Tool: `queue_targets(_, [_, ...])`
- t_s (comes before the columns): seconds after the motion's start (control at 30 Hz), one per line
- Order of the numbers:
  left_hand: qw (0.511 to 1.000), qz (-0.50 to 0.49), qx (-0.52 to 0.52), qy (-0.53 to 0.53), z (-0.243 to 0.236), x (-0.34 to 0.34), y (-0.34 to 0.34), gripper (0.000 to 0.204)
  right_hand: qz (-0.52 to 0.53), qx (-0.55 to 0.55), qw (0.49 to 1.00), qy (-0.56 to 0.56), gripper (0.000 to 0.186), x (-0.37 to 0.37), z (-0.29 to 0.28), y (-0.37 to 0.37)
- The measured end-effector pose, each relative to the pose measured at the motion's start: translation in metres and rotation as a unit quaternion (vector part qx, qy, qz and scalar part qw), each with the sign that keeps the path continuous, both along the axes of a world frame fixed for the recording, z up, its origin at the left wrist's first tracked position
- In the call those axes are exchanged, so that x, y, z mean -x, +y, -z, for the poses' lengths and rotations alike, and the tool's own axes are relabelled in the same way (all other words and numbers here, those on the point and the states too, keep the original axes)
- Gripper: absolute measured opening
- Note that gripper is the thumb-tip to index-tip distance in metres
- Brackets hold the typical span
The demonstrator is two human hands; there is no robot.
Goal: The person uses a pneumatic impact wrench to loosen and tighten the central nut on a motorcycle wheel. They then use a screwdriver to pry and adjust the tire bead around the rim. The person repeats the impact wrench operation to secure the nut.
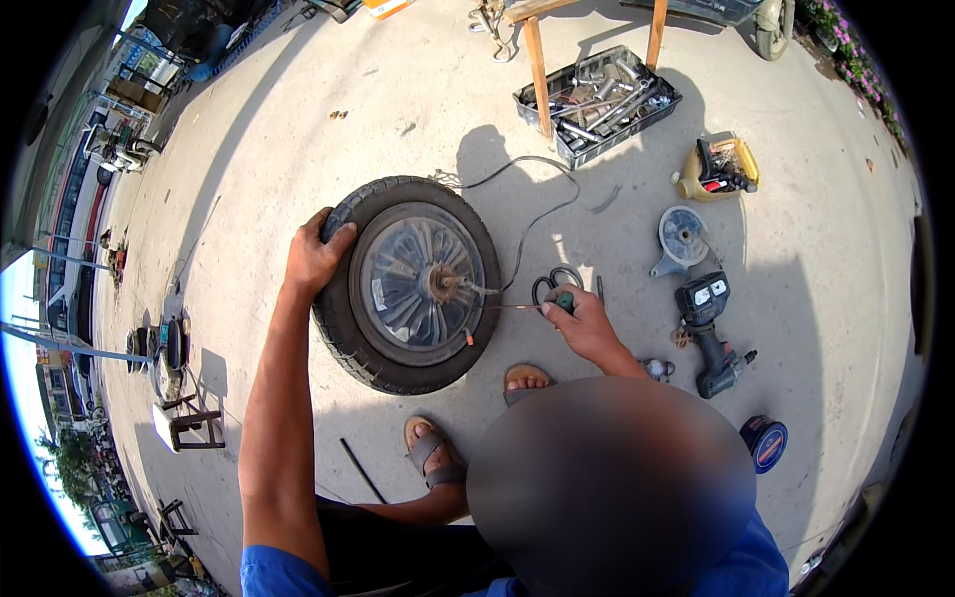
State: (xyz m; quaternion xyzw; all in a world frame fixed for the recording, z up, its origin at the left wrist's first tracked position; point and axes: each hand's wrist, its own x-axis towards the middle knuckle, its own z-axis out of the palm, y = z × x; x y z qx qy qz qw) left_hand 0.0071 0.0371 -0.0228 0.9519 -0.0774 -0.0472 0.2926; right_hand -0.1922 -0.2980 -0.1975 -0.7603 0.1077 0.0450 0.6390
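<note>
A wheel with a black tyre (348, 343) and a ribbed grey metal hub (398, 264) lies on the concrete before me. My left hand (318, 254) grips the tyre at its upper left, thumb on the sidewall. In my right hand (594, 333) is a screwdriver (565, 300) with a green handle. Its thin shaft points left, over the tyre's right edge; I cannot tell whether the tip touches the rim. Black-handled scissors (540, 289) lie beside that hand. From the hub's axle a dark cable (575, 189) curls away. An orange-red cap (470, 338) shows near the rim.
A black crate (587, 154) of metal tools stands beyond, under a wooden-legged stand (538, 75). To the right are a cut yellow container (734, 184), a round metal cover (682, 239), a cordless power tool (708, 338) and a blue round tin (764, 445). A black rod (360, 470) lies near my feet.
</note>
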Motion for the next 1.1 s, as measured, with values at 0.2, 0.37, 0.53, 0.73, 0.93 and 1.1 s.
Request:
queue_targets(0.2, [1.0, -0.004, 0.015, -0.009, 0.002, 0.003, 0.0, 0.058, 0.005, 0.03, 1.0, -0.009, 0.026, 0.0, -0.002, 0.004])
queue_targets(0.37, [1.0, -0.006, 0.023, 0.004, 0.004, 0.002, 0.0, 0.061, 0.007, 0.027, 1.0, -0.003, 0.025, -0.001, -0.002, 0.006])
queue_targets(0.53, [1.0, -0.008, 0.014, -0.004, 0.007, 0.0, 0.002, 0.063, -0.004, 0.046, 0.999, -0.019, 0.025, 0.002, -0.003, 0.003])
queue_targets(0.73, [1.0, -0.005, 0.003, -0.003, 0.003, 0.002, -0.003, 0.066, -0.069, 0.227, 0.963, -0.128, 0.032, 0.009, -0.003, -0.003])
queue_targets(0.93, [0.999, -0.008, -0.015, -0.03, 0.008, 0.004, 0.001, 0.067, -0.145, 0.317, 0.935, -0.056, 0.039, 0.009, -0.037, -0.005])
queue_targets(1.1, [0.999, 0.003, -0.028, -0.044, 0.0, 0.015, -0.011, 0.07, -0.116, 0.198, 0.973, -0.002, 0.04, 0.006, -0.042, -0.013])
